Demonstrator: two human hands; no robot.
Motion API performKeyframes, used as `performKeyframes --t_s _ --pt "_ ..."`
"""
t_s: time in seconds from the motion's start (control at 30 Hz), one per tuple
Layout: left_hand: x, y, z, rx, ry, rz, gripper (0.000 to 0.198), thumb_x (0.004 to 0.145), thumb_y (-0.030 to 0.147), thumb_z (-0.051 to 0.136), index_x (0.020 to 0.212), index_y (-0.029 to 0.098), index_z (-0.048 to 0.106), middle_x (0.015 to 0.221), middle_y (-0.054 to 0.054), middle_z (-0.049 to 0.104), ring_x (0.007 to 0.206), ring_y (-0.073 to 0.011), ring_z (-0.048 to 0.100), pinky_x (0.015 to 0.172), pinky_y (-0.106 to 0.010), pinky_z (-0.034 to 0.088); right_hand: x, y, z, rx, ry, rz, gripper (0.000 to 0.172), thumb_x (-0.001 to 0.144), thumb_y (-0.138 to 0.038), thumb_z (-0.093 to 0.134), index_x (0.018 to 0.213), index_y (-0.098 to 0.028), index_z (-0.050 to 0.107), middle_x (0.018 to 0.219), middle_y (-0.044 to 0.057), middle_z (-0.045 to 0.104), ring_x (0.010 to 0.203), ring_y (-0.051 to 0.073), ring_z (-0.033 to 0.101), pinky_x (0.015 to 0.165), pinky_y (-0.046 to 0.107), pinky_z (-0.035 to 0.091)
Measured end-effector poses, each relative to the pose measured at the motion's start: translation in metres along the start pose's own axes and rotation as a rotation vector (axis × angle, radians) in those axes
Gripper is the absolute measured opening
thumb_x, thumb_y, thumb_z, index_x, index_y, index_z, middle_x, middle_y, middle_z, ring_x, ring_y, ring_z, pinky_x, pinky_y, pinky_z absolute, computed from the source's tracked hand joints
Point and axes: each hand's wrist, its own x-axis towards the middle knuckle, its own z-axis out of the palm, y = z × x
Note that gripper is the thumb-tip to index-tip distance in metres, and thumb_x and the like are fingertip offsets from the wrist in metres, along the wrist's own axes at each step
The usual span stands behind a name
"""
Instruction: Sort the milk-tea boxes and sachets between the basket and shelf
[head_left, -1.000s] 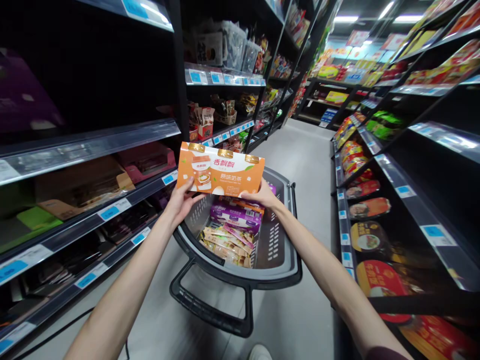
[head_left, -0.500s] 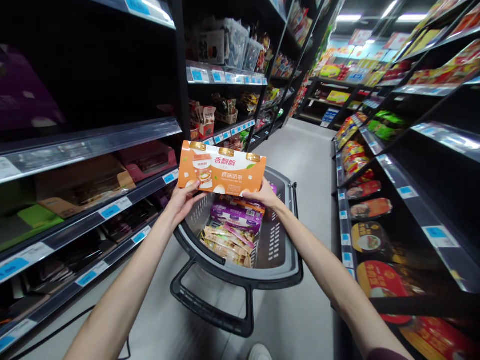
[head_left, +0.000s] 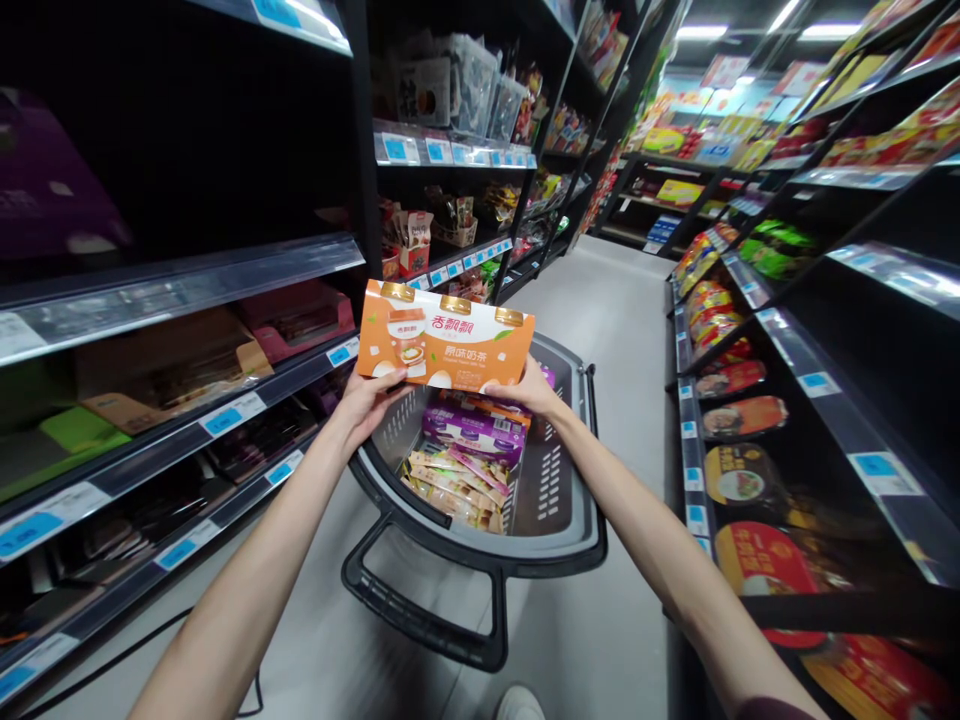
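Between my two hands is an orange and white milk tea multipack [head_left: 446,340], its printed front turned toward me and gold cup lids showing along the top. My left hand [head_left: 372,402] grips its lower left corner, thumb on the front. At the lower right, my right hand [head_left: 531,388] is closed on it in the same way. Below and behind the pack stands a grey shopping basket [head_left: 555,540] with a black handle. Inside lie a purple multipack [head_left: 476,430], an orange pack partly hidden behind it, and several slim sachets [head_left: 457,485] in clear wrapping.
Dark shelves [head_left: 180,285] with blue price tags run along the left. Shelves on the right hold bowl noodles [head_left: 739,475] and bagged goods. The grey aisle floor [head_left: 622,310] stretches ahead to a cross shelf. A black cable [head_left: 112,660] lies at lower left.
Almost nothing differs. The pack is still held above the basket by both hands, and the whole view has shifted very slightly.
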Motion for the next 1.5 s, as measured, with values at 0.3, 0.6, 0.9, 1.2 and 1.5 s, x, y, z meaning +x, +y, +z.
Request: performKeyframes --t_s 0.3,0.6,0.9,1.2,1.5 --pt "0.0006 -0.0005 -0.0002 -0.006 0.010 -0.011 0.069 0.062 0.003 0.083 0.125 0.021 0.061 0.114 -0.009 0.074 0.098 -0.0238 0.074 0.085 -0.037 0.063 0.0006 0.0018 -0.0015 -0.017 -0.017 0.003 0.082 0.057 -0.051 0.093 0.125 -0.023 0.056 0.133 0.012 0.064 0.123 0.036 0.062 0.110 0.057 0.049" --pt "0.0002 0.0000 -0.0001 0.001 0.002 -0.002 0.067 0.061 0.004 0.084 0.123 0.020 0.062 0.114 -0.009 0.074 0.098 -0.0230 0.074 0.082 -0.035 0.065 -0.0002 -0.0017 -0.0005 -0.004 -0.021 -0.011 0.080 0.058 -0.050 0.094 0.124 -0.023 0.057 0.131 0.012 0.066 0.120 0.036 0.064 0.109 0.057 0.050" --pt "-0.0004 0.0001 0.0010 0.002 0.010 -0.011 0.070 0.061 0.004 0.084 0.124 0.022 0.061 0.115 -0.008 0.074 0.100 -0.0232 0.073 0.086 -0.037 0.063 0.0011 0.0018 -0.0020 0.014 -0.034 -0.013 0.077 0.058 -0.047 0.094 0.122 -0.023 0.058 0.130 0.012 0.066 0.121 0.036 0.063 0.107 0.056 0.052" --pt "-0.0003 -0.0001 0.0008 0.016 0.006 0.002 0.065 0.061 0.005 0.084 0.120 0.022 0.064 0.113 -0.007 0.075 0.097 -0.0224 0.073 0.082 -0.035 0.064 0.0012 0.0000 -0.0011 0.010 -0.028 -0.012 0.077 0.057 -0.048 0.094 0.122 -0.023 0.059 0.130 0.011 0.066 0.122 0.036 0.063 0.108 0.057 0.051" --pt "-0.0005 0.0004 0.0010 0.004 0.017 -0.009 0.068 0.061 0.004 0.084 0.123 0.022 0.062 0.112 -0.008 0.075 0.097 -0.0231 0.074 0.084 -0.036 0.063 0.0019 0.0020 -0.0024 0.028 -0.046 -0.045 0.071 0.061 -0.040 0.095 0.121 -0.023 0.061 0.126 0.010 0.069 0.116 0.035 0.066 0.103 0.055 0.055"
